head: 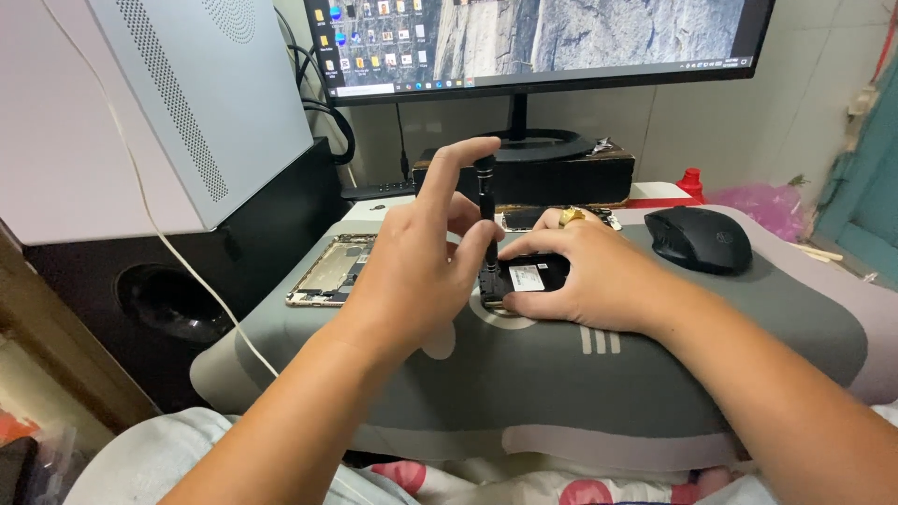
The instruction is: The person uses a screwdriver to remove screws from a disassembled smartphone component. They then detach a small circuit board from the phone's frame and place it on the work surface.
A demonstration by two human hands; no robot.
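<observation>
Your screwdriver stands upright on the opened phone, which lies on the grey mat in front of the monitor. The tip could slip off a screw and scratch the board if it tilts. Your left hand pinches the shaft, forefinger capping the top. Your right hand, fingers curled together, presses the phone flat.
</observation>
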